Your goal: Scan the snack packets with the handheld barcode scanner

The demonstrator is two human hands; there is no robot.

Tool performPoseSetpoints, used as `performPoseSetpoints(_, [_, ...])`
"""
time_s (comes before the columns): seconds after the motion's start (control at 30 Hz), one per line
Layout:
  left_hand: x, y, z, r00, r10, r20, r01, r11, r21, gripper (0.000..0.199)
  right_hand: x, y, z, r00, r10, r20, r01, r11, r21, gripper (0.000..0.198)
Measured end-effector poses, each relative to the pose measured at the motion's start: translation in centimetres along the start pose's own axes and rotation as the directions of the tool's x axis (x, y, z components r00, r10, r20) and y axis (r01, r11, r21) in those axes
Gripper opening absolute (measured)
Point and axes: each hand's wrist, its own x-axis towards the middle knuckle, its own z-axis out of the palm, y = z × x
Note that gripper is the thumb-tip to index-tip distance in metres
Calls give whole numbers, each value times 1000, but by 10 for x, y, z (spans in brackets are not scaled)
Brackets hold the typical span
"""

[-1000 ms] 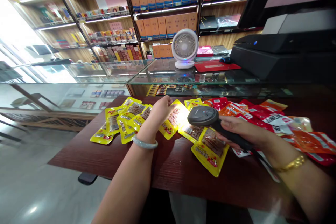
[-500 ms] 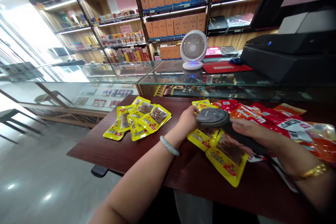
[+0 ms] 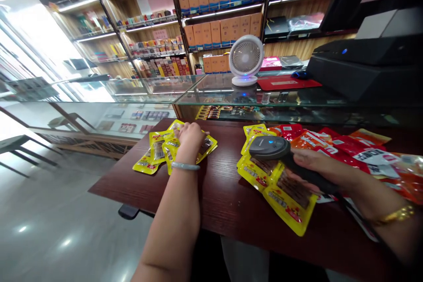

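Observation:
My left hand (image 3: 191, 134) rests on top of a loose pile of yellow snack packets (image 3: 145, 164) on the left of the dark red-brown table. Its fingers look spread over the pile, and their tips are partly hidden. My right hand (image 3: 313, 165) is wrapped round the handle of a black barcode scanner (image 3: 270, 146), its head pointing left. Under and beside the scanner lies a second group of yellow snack packets (image 3: 287, 205), showing brown strips through clear windows. The scanner's cord runs down past my right wrist.
Red and orange snack packets (image 3: 350, 147) are heaped at the table's right. Behind the table (image 3: 218, 202) stands a glass counter with a white fan (image 3: 246, 57), a red mat (image 3: 287, 83) and a black machine (image 3: 366, 70). Stocked shelves line the wall; a stool (image 3: 24, 145) is at left.
My left hand has moved left, from beside the scanner head onto the left pile of yellow packets. My right hand still holds the scanner in nearly the same place.

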Motion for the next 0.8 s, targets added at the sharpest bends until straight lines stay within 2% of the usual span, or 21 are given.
performPoseSetpoints(0.07, [3,-2,6,999,3,48,-5,999,41,40,0,0,1,1000,-15,11,15,1000,13,33])
performPoseSetpoints(0.17, [2,2,9,997,43,59,-45,999,25,35,-1,-2,3,999,-25,24,25,999,26,31])
performPoseSetpoints(0.33, [-6,16,-1,997,75,-18,-78,968,-240,36,-3,-6,5,999,-45,2,45,999,13,36])
performPoseSetpoints(0.53, [-19,42,8,968,247,-52,-237,817,-525,31,-2,-6,2,998,-57,8,57,998,-2,36])
performPoseSetpoints(0.63, [-22,51,17,953,299,-42,-267,772,-577,28,-2,-5,1,999,-32,10,32,999,19,35])
performPoseSetpoints(0.8, [-20,51,22,947,318,-42,-278,749,-601,21,-3,-5,0,1000,-28,-7,29,998,63,35])
